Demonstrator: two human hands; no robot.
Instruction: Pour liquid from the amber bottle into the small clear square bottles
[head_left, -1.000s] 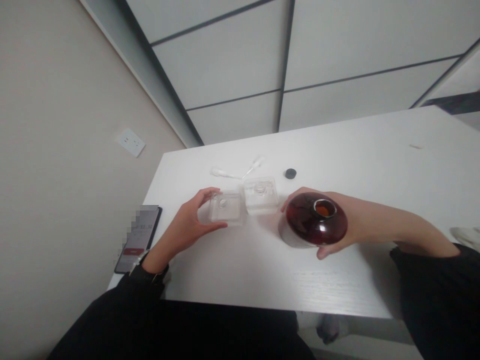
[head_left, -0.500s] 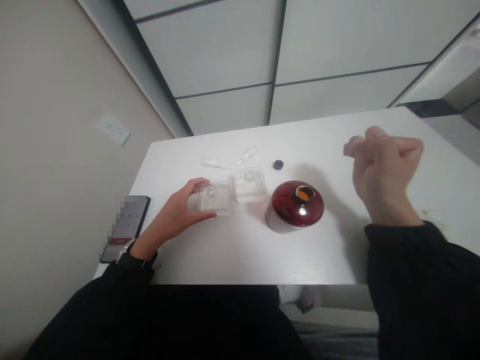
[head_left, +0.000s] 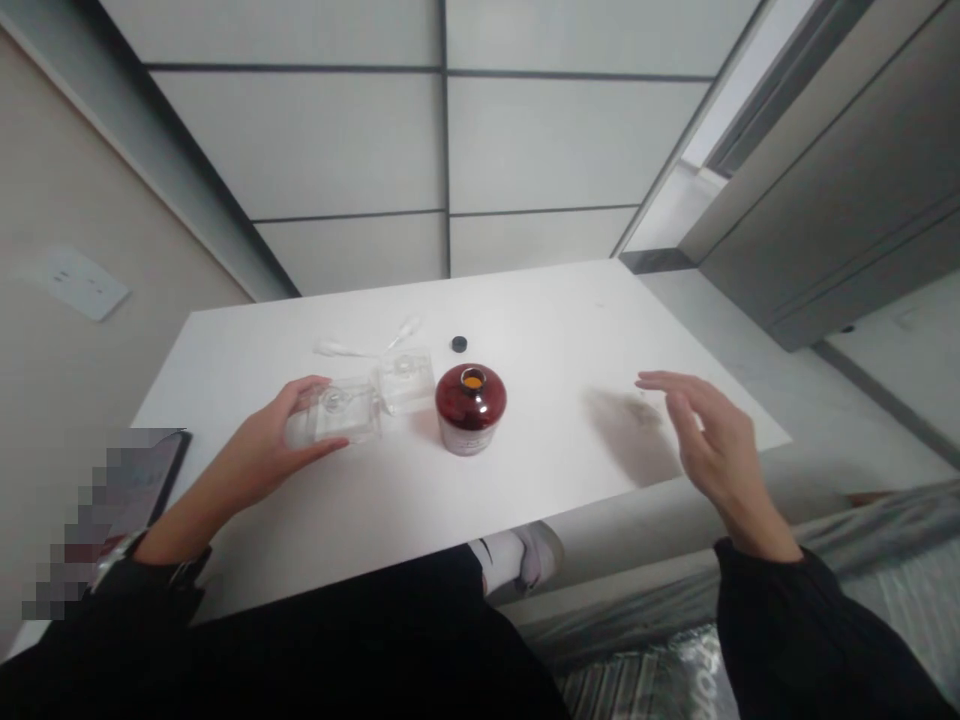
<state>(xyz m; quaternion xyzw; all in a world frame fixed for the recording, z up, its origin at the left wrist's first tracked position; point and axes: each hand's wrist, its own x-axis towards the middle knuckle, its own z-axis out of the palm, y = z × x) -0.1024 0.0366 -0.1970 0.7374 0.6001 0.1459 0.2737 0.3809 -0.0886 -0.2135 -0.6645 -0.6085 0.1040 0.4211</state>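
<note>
My left hand (head_left: 274, 440) is wrapped around the left side of a clear square block-shaped container (head_left: 345, 412) on the white table (head_left: 547, 320). Beside it stands a second clear container (head_left: 406, 390) of the same kind, with a round opening on top. A dark red bottle (head_left: 454, 402) stands uncapped to their right, its pale label facing me. My right hand (head_left: 712, 440) hovers over the table's right edge, fingers apart and nothing in it. Just left of its fingers is a small, pale, indistinct thing (head_left: 641, 412) on the tabletop.
Behind the bottle lies a small black cap (head_left: 459, 344). Two clear plastic droppers (head_left: 341, 348) lie behind the containers. A phone (head_left: 176, 470), partly blurred out, rests at the table's left edge. Beyond the table are white panelled doors (head_left: 349, 140).
My right hand has gone from a raised fist to open fingers, lower near the table's right edge. The view has swung right. My left hand keeps its grip on the container.
</note>
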